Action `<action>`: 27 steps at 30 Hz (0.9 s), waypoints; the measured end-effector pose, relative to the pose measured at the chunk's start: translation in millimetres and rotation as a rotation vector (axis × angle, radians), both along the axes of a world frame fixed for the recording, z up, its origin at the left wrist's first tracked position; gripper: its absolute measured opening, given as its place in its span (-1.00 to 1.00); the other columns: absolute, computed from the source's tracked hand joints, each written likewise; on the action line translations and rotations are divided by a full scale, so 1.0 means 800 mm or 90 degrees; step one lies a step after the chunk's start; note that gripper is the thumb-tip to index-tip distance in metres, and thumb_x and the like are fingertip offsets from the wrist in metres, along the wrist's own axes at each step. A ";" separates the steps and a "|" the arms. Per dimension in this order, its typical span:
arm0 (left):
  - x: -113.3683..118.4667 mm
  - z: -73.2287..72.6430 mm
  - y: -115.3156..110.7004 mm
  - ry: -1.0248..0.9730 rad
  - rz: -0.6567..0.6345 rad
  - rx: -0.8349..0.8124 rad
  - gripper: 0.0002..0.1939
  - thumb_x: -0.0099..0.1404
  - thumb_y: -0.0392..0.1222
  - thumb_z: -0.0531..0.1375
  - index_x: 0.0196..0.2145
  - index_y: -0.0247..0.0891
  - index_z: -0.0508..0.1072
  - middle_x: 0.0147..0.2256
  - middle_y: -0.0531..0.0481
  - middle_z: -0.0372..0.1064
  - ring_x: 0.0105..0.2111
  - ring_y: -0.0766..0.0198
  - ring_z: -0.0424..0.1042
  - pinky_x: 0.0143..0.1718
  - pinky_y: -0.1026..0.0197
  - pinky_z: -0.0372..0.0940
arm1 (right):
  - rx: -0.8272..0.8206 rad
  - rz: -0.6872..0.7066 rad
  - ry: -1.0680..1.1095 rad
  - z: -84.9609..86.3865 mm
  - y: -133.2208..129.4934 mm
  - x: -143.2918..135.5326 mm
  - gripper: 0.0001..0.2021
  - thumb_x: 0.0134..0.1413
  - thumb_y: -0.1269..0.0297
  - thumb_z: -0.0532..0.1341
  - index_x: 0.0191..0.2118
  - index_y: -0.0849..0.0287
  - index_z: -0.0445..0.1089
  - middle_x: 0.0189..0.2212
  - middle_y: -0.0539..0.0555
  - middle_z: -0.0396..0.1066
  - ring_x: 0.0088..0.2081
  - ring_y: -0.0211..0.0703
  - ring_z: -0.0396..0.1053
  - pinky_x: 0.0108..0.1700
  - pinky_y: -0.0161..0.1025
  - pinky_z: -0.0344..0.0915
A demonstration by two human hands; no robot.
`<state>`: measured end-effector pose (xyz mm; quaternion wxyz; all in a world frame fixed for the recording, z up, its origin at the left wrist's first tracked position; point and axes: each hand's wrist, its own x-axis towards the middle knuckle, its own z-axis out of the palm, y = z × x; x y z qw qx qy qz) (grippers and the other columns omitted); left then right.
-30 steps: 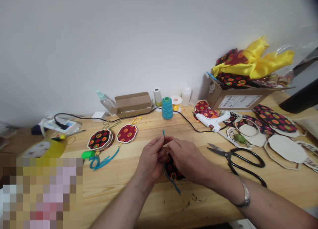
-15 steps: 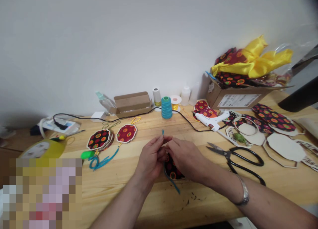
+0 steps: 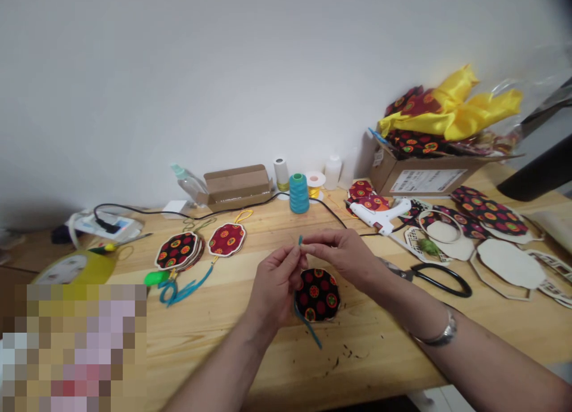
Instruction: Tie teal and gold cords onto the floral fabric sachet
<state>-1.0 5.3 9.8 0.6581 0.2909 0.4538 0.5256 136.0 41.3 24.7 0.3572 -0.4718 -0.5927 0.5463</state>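
My right hand (image 3: 342,256) has shifted off one black ornament (image 3: 317,294).
It and my left hand (image 3: 277,281) pinch one teal cord tip (image 3: 300,240), fingers together.

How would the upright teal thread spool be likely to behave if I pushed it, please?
The teal thread spool might tip under a high push, since it stands taller than wide. Once over, its round sides would probably let it roll, perhaps curving, as it narrows upward.
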 end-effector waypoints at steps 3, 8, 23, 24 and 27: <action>0.002 -0.001 0.000 0.018 -0.008 0.003 -0.74 0.02 -0.10 0.30 -0.56 -0.37 0.40 -0.62 0.12 0.18 -0.71 0.58 -0.07 -0.70 0.40 -0.20 | -0.052 0.034 0.076 -0.001 0.000 -0.001 -0.84 -0.12 0.28 0.26 -0.38 0.24 0.51 -0.40 0.02 0.50 -0.30 -0.20 0.39 -0.15 -0.22 0.26; 0.001 -0.004 -0.001 0.044 -0.021 0.009 -0.76 0.07 -0.10 0.27 -0.53 -0.35 0.42 -0.63 0.13 0.16 -0.69 0.57 -0.05 -0.68 0.39 -0.19 | -0.067 -0.007 0.096 -0.001 -0.003 -0.002 -0.83 -0.20 0.28 0.30 -0.42 0.25 0.52 -0.45 0.02 0.49 -0.36 -0.24 0.36 -0.21 -0.26 0.24; 0.001 -0.008 -0.003 0.143 -0.068 0.051 -0.74 0.14 -0.05 0.21 -0.36 -0.32 0.51 -0.61 0.14 0.11 -0.64 0.51 0.00 -0.62 0.36 -0.13 | 0.134 -0.058 -0.053 -0.001 0.000 0.004 -0.85 -0.09 0.33 0.21 -0.58 0.22 0.39 -0.59 -0.03 0.38 -0.46 -0.28 0.28 -0.32 -0.30 0.18; 0.001 -0.007 -0.003 0.162 -0.068 0.058 -0.73 0.15 -0.04 0.20 -0.34 -0.32 0.51 -0.60 0.14 0.10 -0.62 0.49 0.02 -0.61 0.36 -0.10 | 0.158 -0.075 -0.070 -0.002 0.001 0.005 -0.86 -0.09 0.33 0.21 -0.58 0.22 0.39 -0.58 -0.02 0.39 -0.45 -0.27 0.28 -0.31 -0.29 0.18; -0.002 -0.007 -0.005 0.228 -0.077 0.083 -0.72 0.16 -0.02 0.18 -0.33 -0.30 0.51 -0.59 0.13 0.11 -0.58 0.46 0.09 -0.55 0.35 0.00 | 0.220 -0.129 -0.110 -0.003 0.006 0.009 -0.88 -0.11 0.31 0.24 -0.57 0.21 0.40 -0.54 -0.01 0.39 -0.41 -0.24 0.27 -0.30 -0.27 0.16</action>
